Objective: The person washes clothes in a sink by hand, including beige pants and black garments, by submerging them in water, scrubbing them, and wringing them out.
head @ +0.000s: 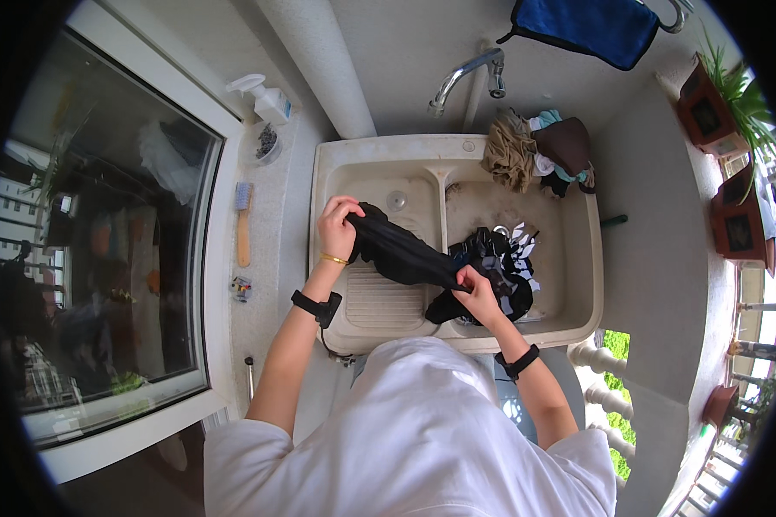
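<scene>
A black cloth garment [401, 249] is stretched between my hands over the left basin and washboard of a two-part laundry sink [588, 271]. My left hand [337, 226] grips its upper left end near the sink's left rim. At its lower right end, my right hand [477, 294] pinches the fabric above the divider. Just beyond that hand, a heap of black and patterned clothes [501, 265] lies in the right basin; part of it is hidden by the hand and the held garment. Ridges of the washboard [385, 300] show below the garment.
A chrome faucet [465, 74] juts over the sink. Tan and brown clothes [511, 152] are piled on the back right rim. On the left ledge are a spray bottle [271, 103], a wooden-handled brush [244, 232] and a small tub [268, 148]. Potted plants [718, 116] line the right ledge.
</scene>
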